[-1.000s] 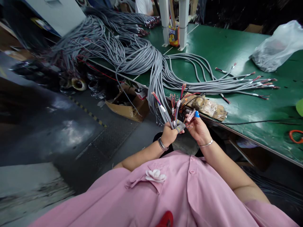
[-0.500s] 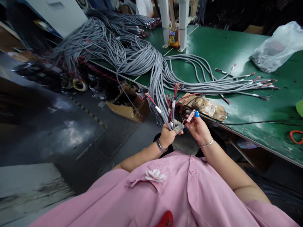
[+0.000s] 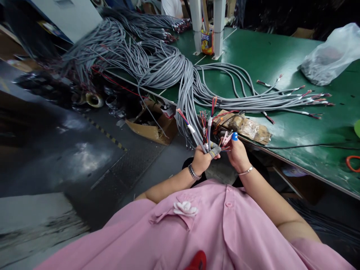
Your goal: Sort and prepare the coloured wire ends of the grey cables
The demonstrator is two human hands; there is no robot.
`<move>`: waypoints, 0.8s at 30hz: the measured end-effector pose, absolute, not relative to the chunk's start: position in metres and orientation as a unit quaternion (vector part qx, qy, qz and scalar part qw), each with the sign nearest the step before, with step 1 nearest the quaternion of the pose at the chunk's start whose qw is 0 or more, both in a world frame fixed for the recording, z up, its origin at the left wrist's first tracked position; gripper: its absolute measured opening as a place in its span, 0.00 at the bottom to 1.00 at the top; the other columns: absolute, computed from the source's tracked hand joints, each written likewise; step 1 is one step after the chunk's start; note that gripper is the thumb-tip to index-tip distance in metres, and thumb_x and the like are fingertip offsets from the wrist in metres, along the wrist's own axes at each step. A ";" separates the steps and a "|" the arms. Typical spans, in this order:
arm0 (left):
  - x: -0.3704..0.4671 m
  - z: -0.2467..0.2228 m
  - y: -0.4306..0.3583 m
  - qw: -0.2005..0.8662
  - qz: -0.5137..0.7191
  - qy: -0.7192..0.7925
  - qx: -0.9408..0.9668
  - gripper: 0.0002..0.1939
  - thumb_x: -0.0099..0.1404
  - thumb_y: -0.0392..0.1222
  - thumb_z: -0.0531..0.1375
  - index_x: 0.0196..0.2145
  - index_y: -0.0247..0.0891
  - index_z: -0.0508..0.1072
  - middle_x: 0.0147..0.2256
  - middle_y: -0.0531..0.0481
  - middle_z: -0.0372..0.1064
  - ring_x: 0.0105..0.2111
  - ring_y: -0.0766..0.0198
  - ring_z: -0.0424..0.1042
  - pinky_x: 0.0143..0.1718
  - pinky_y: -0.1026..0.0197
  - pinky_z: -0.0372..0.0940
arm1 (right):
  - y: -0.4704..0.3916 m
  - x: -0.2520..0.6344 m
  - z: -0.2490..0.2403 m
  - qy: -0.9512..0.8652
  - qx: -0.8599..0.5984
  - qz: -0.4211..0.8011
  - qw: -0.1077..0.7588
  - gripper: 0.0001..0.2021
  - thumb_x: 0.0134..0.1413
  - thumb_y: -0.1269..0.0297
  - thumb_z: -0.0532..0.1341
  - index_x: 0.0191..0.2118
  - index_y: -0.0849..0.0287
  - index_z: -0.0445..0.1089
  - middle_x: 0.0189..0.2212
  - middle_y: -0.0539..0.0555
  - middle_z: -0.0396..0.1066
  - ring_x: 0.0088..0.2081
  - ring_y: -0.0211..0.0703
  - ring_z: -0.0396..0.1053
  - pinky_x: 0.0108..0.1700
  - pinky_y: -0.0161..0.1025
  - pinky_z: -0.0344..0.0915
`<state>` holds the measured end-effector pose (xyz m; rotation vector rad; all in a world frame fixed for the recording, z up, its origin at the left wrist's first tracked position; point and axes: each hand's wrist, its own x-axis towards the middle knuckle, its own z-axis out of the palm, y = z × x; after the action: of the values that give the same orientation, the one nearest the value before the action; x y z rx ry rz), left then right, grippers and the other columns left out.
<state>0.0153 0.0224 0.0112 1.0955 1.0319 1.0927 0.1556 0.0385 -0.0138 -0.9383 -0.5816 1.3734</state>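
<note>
Left fingers (image 3: 215, 152) grip gray cables (image 3: 209, 132), most tips (image 3: 214, 102) pointing forward.

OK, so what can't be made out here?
All in the head view:
Left hand: some fingers hidden behind the gray cables.
Thin wires beside the right hand: too small to count.
Plastic bag: contents blurred by its cloudy film.
Orange handle: cut off by the right edge.
Green object: same edge cuts it.
</note>
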 end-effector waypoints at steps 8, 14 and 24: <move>0.016 0.004 0.024 0.589 0.474 0.444 0.481 0.13 0.56 0.47 0.67 0.25 0.35 0.73 0.20 0.52 0.71 0.20 0.69 0.69 0.24 0.65 0.64 | 0.048 0.151 -0.014 -0.129 -0.359 0.664 0.643 0.14 0.49 0.51 0.68 0.32 0.58 0.74 0.27 0.50 0.75 0.27 0.36 0.69 0.29 0.35 0.66; 0.017 0.006 0.023 0.583 0.471 0.450 0.485 0.14 0.56 0.48 0.67 0.25 0.35 0.73 0.20 0.51 0.71 0.20 0.68 0.69 0.25 0.65 0.65 | 0.046 0.150 -0.013 -0.123 -0.345 0.677 0.639 0.16 0.49 0.49 0.68 0.32 0.58 0.73 0.28 0.50 0.75 0.28 0.36 0.69 0.30 0.35 0.68; 0.006 0.006 0.014 0.589 0.488 0.437 0.474 0.13 0.56 0.47 0.67 0.27 0.35 0.73 0.21 0.52 0.72 0.21 0.68 0.70 0.26 0.65 0.67 | 0.035 0.159 -0.007 -0.141 -0.327 0.726 0.588 0.25 0.49 0.36 0.60 0.34 0.56 0.73 0.32 0.51 0.75 0.28 0.36 0.68 0.29 0.34 0.67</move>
<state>0.0063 0.0140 0.0062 1.1034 1.0181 1.1356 0.1590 0.0352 -0.0069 -0.7608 -0.3280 1.6917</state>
